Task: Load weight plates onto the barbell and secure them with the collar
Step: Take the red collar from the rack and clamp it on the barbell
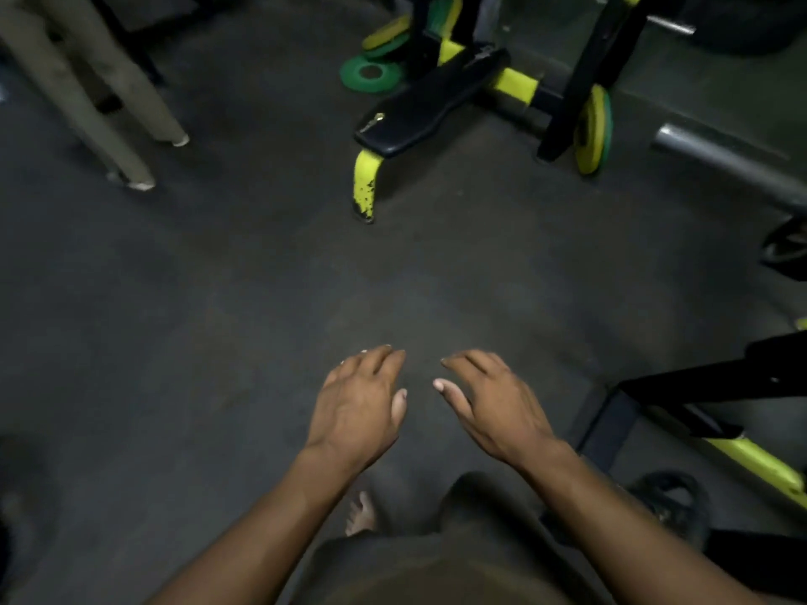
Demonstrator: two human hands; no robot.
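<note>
left hand (358, 403) and right hand (493, 399): fingers relaxed, holding nothing, free for lifting | yellow-green plate (593, 131): leans on rack upright (585, 76), well beyond hands | green plate (371, 73): flat, left of upright | barbell sleeve (716, 155): bare, probably awaiting plates

Two bare hands (360, 397) (493, 399), one bench (430, 100), one flat green plate (371, 73), one upright yellow-green plate (593, 129)

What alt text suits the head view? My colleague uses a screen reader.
Both bare hands, left hand and right hand, hover open and empty above a dark gym floor; a black-and-yellow bench and green weight plates lie beyond.
</note>
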